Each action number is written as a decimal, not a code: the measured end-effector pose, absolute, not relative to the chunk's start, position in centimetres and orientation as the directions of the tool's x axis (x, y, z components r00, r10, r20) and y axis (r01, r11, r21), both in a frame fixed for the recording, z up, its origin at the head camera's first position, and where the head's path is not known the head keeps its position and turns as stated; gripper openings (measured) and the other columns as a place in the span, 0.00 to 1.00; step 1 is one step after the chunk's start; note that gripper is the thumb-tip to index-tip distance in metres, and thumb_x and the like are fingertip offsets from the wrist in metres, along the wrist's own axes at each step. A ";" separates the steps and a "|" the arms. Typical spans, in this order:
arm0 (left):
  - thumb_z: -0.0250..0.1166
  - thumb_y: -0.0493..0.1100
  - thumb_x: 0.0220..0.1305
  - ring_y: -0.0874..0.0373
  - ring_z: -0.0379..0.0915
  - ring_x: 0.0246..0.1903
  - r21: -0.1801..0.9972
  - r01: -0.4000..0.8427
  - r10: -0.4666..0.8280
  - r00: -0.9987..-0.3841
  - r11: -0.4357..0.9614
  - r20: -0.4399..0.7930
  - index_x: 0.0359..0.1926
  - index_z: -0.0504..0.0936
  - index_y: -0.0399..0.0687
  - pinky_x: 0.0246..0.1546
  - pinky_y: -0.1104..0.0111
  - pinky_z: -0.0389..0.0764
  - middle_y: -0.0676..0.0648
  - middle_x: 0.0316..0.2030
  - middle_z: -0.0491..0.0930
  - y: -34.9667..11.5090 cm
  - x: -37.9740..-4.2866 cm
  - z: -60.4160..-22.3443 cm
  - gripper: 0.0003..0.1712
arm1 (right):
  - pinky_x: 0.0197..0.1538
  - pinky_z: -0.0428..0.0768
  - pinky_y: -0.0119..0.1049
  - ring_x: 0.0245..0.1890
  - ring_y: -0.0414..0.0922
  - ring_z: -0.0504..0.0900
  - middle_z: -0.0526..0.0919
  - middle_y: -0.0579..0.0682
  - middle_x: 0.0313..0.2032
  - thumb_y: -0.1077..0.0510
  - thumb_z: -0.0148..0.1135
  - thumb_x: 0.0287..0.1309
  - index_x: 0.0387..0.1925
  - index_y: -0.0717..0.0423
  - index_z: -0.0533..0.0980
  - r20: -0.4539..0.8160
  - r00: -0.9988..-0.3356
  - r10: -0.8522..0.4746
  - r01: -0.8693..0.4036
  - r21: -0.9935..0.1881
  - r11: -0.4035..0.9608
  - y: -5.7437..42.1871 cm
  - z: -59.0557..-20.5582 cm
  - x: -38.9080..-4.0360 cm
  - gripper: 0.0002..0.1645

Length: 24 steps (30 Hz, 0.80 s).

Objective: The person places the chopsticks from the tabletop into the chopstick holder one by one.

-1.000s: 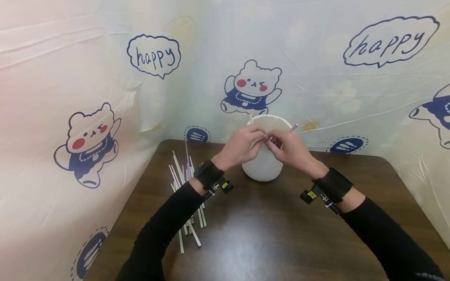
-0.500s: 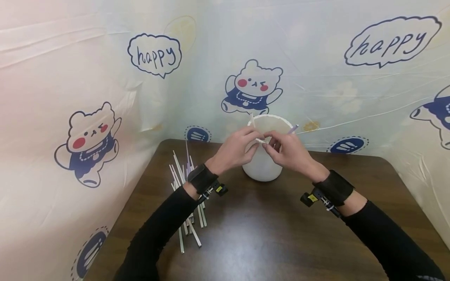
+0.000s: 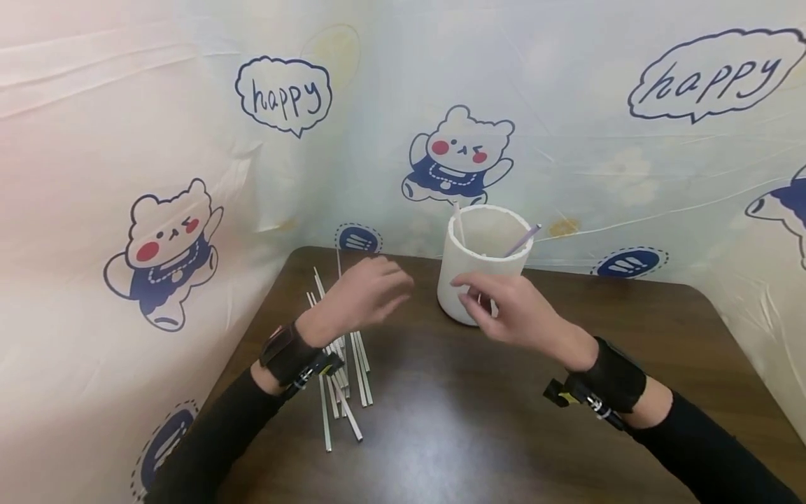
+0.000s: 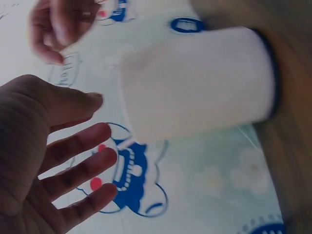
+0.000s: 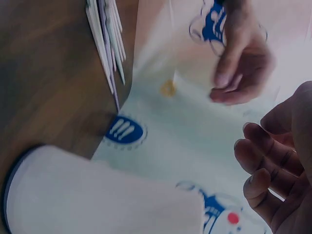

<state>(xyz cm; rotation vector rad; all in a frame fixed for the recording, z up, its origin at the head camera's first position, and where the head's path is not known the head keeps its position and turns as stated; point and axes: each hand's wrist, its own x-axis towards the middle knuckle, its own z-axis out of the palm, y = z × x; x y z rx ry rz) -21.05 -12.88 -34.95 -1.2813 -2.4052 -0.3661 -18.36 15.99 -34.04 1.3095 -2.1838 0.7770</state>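
My left hand (image 3: 360, 299) is in the air above the far part of a bundle of thin pale sticks (image 3: 363, 378), its fingers loosely bent and holding nothing. In the left wrist view its fingers are spread apart. In front of the white cylindrical container (image 3: 455, 280) hovers my right hand (image 3: 518, 308), with relaxed, slightly curled fingers and nothing between them. A purple stick (image 3: 524, 239) and a whitish stick (image 3: 459, 222) lean out over the container's rim. The container's lower inside is hidden.
The brown wooden table (image 3: 453, 427) carries the container at its back and the sticks at its left. Behind and beside it hangs a pale sheet (image 3: 567, 140) printed with bears and the word "happy".
Both hands met over the container's rim with a small whitish piece between them. They have parted: the left moved left toward the sticks, the right came down slightly. The piece is out of both hands.
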 end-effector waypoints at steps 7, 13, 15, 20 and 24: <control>0.80 0.45 0.58 0.52 0.85 0.36 -0.066 0.814 0.810 -0.559 0.577 0.177 0.43 0.88 0.47 0.40 0.60 0.86 0.49 0.37 0.88 -15.5 -19.4 -39.2 0.14 | 0.31 0.79 0.23 0.27 0.33 0.78 0.85 0.43 0.31 0.62 0.63 0.69 0.52 0.57 0.82 0.617 -0.355 -0.703 -0.932 -0.179 0.314 14.7 -35.2 -14.6 0.12; 0.83 0.44 0.51 0.56 0.85 0.30 -0.051 0.789 0.790 -0.612 0.613 0.037 0.42 0.90 0.48 0.33 0.64 0.86 0.50 0.33 0.89 -17.0 -18.9 -43.2 0.17 | 0.30 0.70 0.16 0.26 0.28 0.71 0.82 0.37 0.31 0.66 0.65 0.64 0.53 0.54 0.81 0.516 -0.384 -0.765 -0.923 -0.216 0.318 14.8 -35.9 -12.4 0.16; 0.82 0.39 0.51 0.56 0.83 0.27 -0.060 0.780 0.782 -0.622 0.622 0.025 0.37 0.89 0.49 0.29 0.65 0.85 0.51 0.29 0.88 -17.2 -18.8 -44.5 0.12 | 0.29 0.66 0.14 0.24 0.27 0.68 0.80 0.37 0.30 0.67 0.66 0.63 0.53 0.53 0.81 0.511 -0.377 -0.772 -0.926 -0.230 0.300 14.8 -36.1 -12.1 0.18; 0.76 0.34 0.52 0.58 0.78 0.21 -0.026 0.767 0.767 -0.641 0.641 0.029 0.29 0.86 0.51 0.24 0.66 0.80 0.52 0.23 0.84 -17.2 -18.6 -46.5 0.09 | 0.29 0.61 0.12 0.23 0.25 0.65 0.79 0.36 0.29 0.67 0.67 0.63 0.52 0.52 0.81 0.491 -0.389 -0.780 -0.920 -0.245 0.305 15.1 -36.7 -11.5 0.17; 0.76 0.35 0.55 0.58 0.81 0.27 -0.064 0.787 0.789 -0.610 0.614 0.068 0.35 0.89 0.54 0.30 0.66 0.84 0.53 0.28 0.86 -16.8 -18.5 -47.1 0.09 | 0.29 0.62 0.13 0.23 0.25 0.65 0.79 0.36 0.29 0.66 0.66 0.65 0.52 0.51 0.81 0.469 -0.412 -0.781 -0.908 -0.282 0.309 15.3 -37.2 -11.4 0.16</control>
